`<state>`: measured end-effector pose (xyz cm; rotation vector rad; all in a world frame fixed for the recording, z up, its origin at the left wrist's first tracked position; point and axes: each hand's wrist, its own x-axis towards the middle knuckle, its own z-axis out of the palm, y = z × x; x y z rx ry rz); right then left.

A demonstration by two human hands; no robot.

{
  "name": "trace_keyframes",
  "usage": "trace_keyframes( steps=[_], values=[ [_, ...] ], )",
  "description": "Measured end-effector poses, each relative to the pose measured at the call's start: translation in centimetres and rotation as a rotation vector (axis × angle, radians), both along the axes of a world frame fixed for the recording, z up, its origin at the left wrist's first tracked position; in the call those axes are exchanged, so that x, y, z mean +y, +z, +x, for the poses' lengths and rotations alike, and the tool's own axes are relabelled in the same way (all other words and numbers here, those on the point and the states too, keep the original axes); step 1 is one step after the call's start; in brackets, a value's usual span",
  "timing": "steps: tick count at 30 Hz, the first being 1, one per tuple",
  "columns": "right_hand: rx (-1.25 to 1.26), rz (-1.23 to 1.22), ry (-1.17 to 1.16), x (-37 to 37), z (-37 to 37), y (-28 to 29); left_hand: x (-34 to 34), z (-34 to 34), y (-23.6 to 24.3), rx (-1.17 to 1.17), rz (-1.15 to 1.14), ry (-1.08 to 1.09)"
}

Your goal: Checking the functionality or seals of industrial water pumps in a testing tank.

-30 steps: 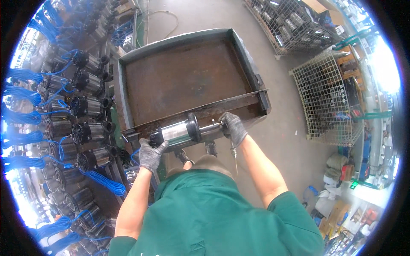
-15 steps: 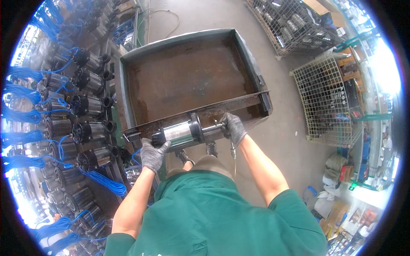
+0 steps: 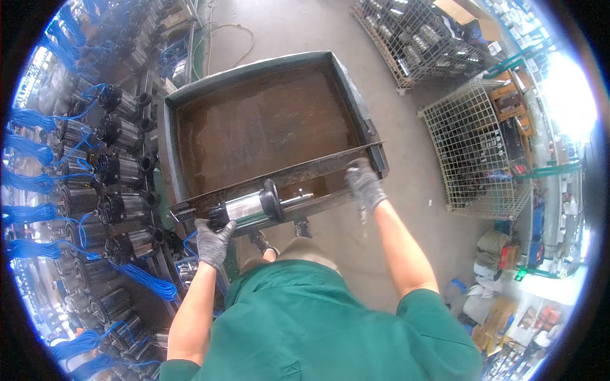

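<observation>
A cylindrical motor (image 3: 244, 208) with a silver body and black ends lies along the front ledge (image 3: 295, 162) of a large metal tank. My gloved left hand (image 3: 213, 242) grips its left end, thumb against the body. From the motor's right end sticks a narrow metal stem (image 3: 297, 199), tipped with a small brass-coloured fitting (image 3: 309, 195). My gloved right hand (image 3: 365, 184) is to the right of that fitting and apart from it, blurred by motion. Its fingers look closed around a thin hose with a metal coupling (image 3: 363, 219), which hangs below the hand, smeared.
The tank (image 3: 166, 136) has a rusty brown inside. On the left stand rows of similar motors (image 3: 124, 206) with coiled blue cables (image 3: 30, 213). Wire cages (image 3: 467, 149) holding parts stand on the right. A loose hose (image 3: 244, 28) lies on the floor beyond the tank.
My right hand has left the stem's end and moved right and away, uncovering the brass-coloured fitting. My left hand stays on the motor. The whole view has shifted slightly.
</observation>
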<state>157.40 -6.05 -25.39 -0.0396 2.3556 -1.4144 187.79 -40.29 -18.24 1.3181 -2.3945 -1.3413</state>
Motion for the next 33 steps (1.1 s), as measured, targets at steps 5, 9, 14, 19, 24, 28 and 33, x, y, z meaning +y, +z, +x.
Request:
trace_keyframes(
  steps=[5, 9, 14, 19, 24, 28, 33],
  values=[
    [0.198, 1.048, 0.315, 4.8, -8.5, 3.3, 0.4, -0.5, 1.2, -0.017, -0.008, 0.007],
    [0.116, 1.148, 0.455, 2.5, -10.9, 5.1, 0.6, -0.3, 1.5, -0.163, -0.069, 0.011],
    [0.171, 1.167, 0.545, 2.0, -11.5, 4.4, 0.6, 0.8, 0.1, -0.128, -0.137, -0.038],
    [0.321, 1.003, 0.269, 3.1, -9.8, 5.1, -4.0, 4.8, -1.6, -0.018, -0.256, 0.047],
    [0.475, 0.313, 0.317, -4.7, -0.6, 7.7, -13.7, 7.7, -5.8, -0.131, -0.352, 0.091],
    [0.409, -0.043, 0.447, -13.5, 8.6, 9.0, -18.4, 6.3, -9.7, -0.252, -0.055, 0.175],
    [0.647, 0.196, 0.458, -18.7, 12.3, 10.4, -17.4, 5.5, -9.1, -0.058, 0.179, 0.35]
  ],
)
